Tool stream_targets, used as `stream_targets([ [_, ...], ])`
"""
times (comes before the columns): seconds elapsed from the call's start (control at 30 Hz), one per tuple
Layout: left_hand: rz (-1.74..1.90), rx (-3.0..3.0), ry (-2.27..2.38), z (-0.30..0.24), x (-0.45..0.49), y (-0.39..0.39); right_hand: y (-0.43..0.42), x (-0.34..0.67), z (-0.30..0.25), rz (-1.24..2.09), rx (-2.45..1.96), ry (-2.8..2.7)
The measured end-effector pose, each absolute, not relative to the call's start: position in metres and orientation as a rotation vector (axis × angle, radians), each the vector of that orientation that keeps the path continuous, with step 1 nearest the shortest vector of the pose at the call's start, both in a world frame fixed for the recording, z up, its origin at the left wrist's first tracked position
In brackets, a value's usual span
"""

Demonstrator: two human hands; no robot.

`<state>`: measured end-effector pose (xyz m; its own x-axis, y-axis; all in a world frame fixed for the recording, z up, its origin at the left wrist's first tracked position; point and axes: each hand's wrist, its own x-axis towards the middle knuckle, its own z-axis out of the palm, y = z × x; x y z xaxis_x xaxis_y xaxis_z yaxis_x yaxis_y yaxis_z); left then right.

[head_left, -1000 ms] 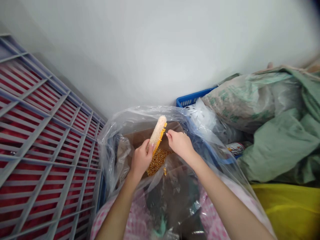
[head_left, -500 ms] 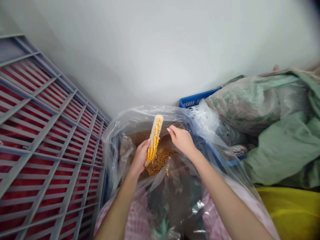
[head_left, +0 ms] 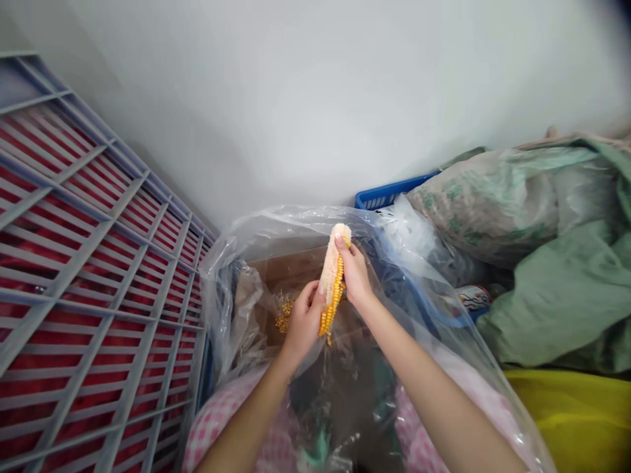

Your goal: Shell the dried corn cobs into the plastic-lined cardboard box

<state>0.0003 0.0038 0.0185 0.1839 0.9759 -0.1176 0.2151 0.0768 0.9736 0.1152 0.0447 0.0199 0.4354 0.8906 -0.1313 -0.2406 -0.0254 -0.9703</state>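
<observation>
An ear of corn (head_left: 331, 279) is tilted between my two hands, with yellow kernels along its right side and bare pale cob on its left and top. My left hand (head_left: 304, 320) is closed round its lower part. Near the upper end, my right hand (head_left: 355, 272) grips it, thumb pressed on the cob and fingers on the far side. Below lies a heap of loose corn kernels (head_left: 283, 314), mostly hidden behind my left hand. The kernels rest on brown cardboard (head_left: 276, 264) inside a clear plastic bag (head_left: 224, 263).
At left stands a grey slatted plastic crate (head_left: 106, 226) with red material inside. A blue basket (head_left: 372, 197) holding white plastic bags and a can (head_left: 473, 297) is at right. Green sacks (head_left: 566, 295) and a yellow item (head_left: 576, 414) lie beyond it. A white wall (head_left: 296, 98) rises behind.
My left hand has carried the corn rightward and turned more of its bare side to view. My right hand, apart from the corn before, now grips its upper end.
</observation>
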Motion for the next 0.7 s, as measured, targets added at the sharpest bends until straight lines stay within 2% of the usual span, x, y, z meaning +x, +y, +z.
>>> stream_targets([
  [0.17,0.864,1.321,1.215,0.019,0.000,0.002,0.045,0.120,0.026,1.206,-1.187,-0.523],
  [0.7,0.797,0.868,1.044,0.022,-0.009,0.011,0.046,0.130,0.018,1.264,-1.122,-0.608],
])
